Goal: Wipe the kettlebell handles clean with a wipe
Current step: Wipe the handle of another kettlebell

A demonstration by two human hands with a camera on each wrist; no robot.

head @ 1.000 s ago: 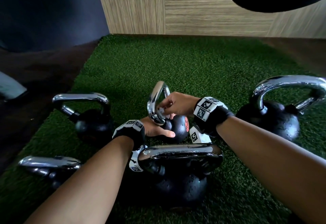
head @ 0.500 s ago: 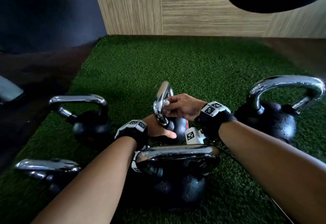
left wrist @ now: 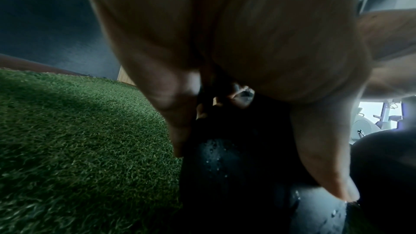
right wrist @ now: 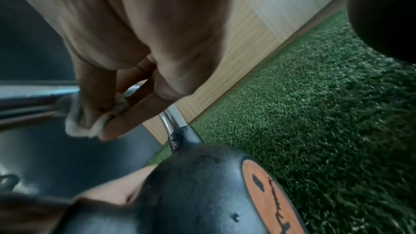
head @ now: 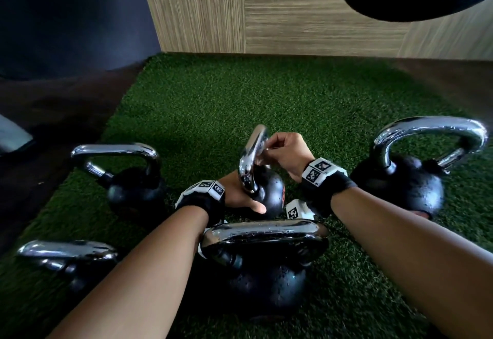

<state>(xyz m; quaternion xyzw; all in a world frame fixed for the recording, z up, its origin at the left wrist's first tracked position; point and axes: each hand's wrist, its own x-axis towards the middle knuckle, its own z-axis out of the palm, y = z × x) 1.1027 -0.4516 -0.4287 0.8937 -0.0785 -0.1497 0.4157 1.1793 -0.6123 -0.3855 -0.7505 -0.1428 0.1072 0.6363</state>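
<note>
A small black kettlebell (head: 269, 191) with an orange label (right wrist: 268, 193) stands on the green turf in the middle. Its chrome handle (head: 249, 159) rises upright. My right hand (head: 282, 151) pinches a white wipe (right wrist: 76, 122) against the upper part of that handle. Only a sliver of the wipe shows in the head view. My left hand (head: 240, 194) grips the ball of this kettlebell low down, thumb (left wrist: 326, 166) on one side and fingers (left wrist: 178, 113) on the other. The ball's wet black surface (left wrist: 225, 166) fills the left wrist view.
A large kettlebell (head: 264, 280) with a wet chrome handle stands nearest me. Others stand at the left (head: 133, 183), lower left (head: 66, 256) and right (head: 408, 178). The turf mat (head: 240, 103) ends at a wood wall (head: 293, 10) behind and dark floor (head: 53, 114) left.
My right hand with the wipe has slid up the small kettlebell's handle from near its base to its top. The left hand keeps its hold on the ball.
</note>
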